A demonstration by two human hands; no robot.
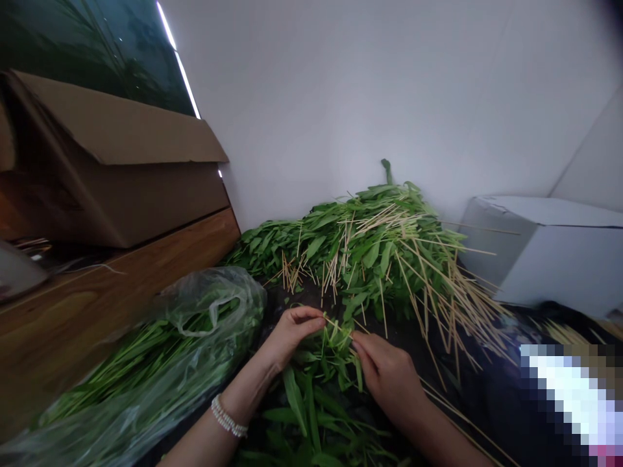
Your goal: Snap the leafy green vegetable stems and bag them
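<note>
My left hand (296,329), with a pearl bracelet (228,416) at the wrist, pinches the tip end of a thin bamboo skewer (337,323) where a bit of leafy green sits. Closed around the skewer's other side is my right hand (387,366). Leafy green stems (338,340) hang on the skewer between the two hands. Loose long-leaved greens (311,408) lie just below my hands. Beyond them rises a large pile of skewered leafy greens (360,233), its many bare sticks (452,292) jutting toward me and to the right.
A clear plastic bag (219,350) of long green stems lies at left. Behind it an open cardboard box (146,201) stands on a wooden surface (195,243). A white box (549,253) is at right, against the white wall (341,97). A pixelated patch covers the lower right.
</note>
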